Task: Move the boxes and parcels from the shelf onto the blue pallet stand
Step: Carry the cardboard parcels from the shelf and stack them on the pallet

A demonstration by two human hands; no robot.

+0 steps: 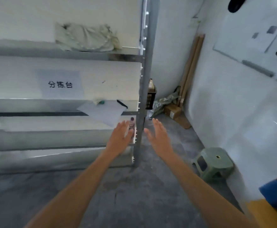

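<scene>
My left hand (120,137): fingers straight and spread, holding nothing, raised in front of the right end of the shelf (52,53), over a small bottle (132,123) that stands on a lower level by the grey upright post (144,96).
My right hand (159,137): open flat, fingers together, empty, held in the air just right of the post, above the grey floor (134,195).
Shelf, top level: one pale crumpled parcel (86,38), lying near the right end.
Shelf, middle level: a paper sign with black characters (60,84) on the backing; a loose white sheet (103,111) overhanging the front edge; a dark pen (122,104) beside it.
Corner beyond the shelf: a brown cardboard box (173,111) on the floor, cardboard tubes (192,68) leaning on the wall, a dark crate (150,99) behind the post.
Right side: a green plastic stool (214,163) against the wall.
Lower right edge: a blue corner, possibly the pallet stand (274,193), blurred, with brown cardboard (264,214) touching it.
</scene>
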